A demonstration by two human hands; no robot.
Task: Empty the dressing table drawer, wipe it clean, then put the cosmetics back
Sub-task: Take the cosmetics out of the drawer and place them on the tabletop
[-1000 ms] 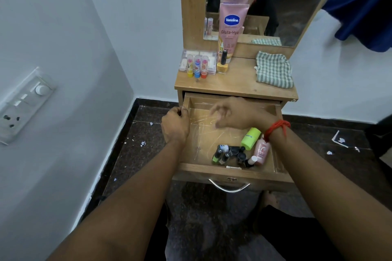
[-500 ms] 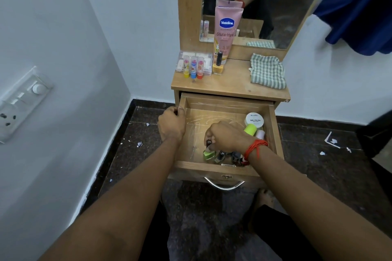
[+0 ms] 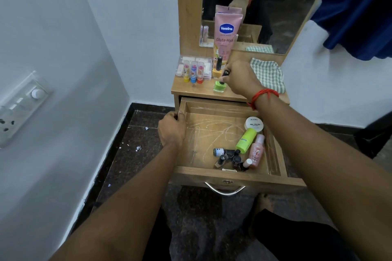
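My left hand [image 3: 171, 130] grips the scratched wooden drawer's [image 3: 203, 133] left wall; above the drawer, my right hand [image 3: 240, 79] pinches a squat green bottle's [image 3: 219, 88] black cap.

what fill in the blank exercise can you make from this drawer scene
1. The left hand grips the ____ wall of the drawer.
2. The right hand pinches the cap of a ____ bottle.
3. The checked cloth lies on the ____, not in the drawer.
4. The pink tube leans against the ____.

Missing words: left; green; tabletop; mirror.
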